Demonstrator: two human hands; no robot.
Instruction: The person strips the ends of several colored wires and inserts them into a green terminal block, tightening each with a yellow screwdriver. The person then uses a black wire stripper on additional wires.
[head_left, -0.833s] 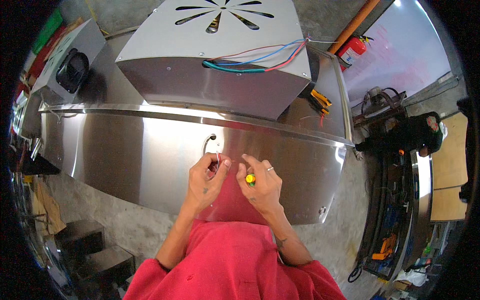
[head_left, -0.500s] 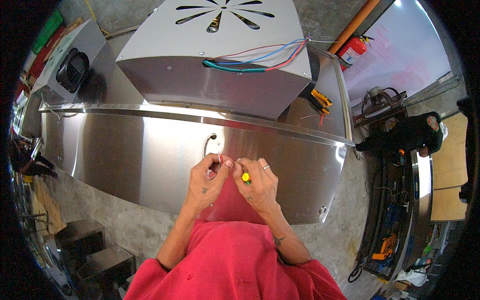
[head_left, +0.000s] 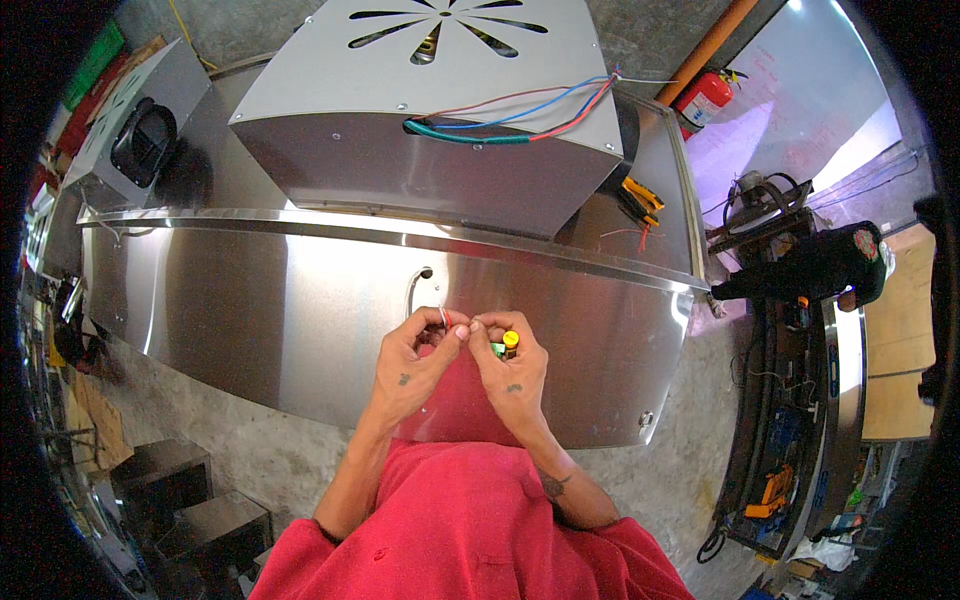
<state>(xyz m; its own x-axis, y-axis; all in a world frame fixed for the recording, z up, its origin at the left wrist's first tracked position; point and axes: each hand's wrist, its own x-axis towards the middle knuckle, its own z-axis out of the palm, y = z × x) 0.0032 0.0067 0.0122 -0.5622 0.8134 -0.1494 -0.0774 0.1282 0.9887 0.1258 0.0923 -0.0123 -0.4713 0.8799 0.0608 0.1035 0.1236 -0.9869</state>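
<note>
My left hand [head_left: 408, 362] is closed, pinching a thin red and white wire [head_left: 446, 318] between thumb and fingers. The wire appears to join the cable that comes out of a hole [head_left: 427, 272] in the steel panel [head_left: 240, 310]. Close against it, my right hand [head_left: 512, 372] is closed too, its thumb and fingertip meeting the left fingertips at the wire's end. In the right hand's curled fingers sits a small handle with a round yellow end [head_left: 511, 339] and green parts. What kind of tool it belongs to is hidden.
Beyond the panel stands a grey metal housing [head_left: 430, 170] with blue, red and brown wires [head_left: 560, 105] in a green sleeve. Yellow-handled pliers [head_left: 642, 198] lie right of it. Another person [head_left: 830, 265] is at the right, near a fire extinguisher [head_left: 705, 97].
My right hand has turned, and the yellow-ended handle has shifted up and to the right in it. My left hand stays nearly in place with the wire.
</note>
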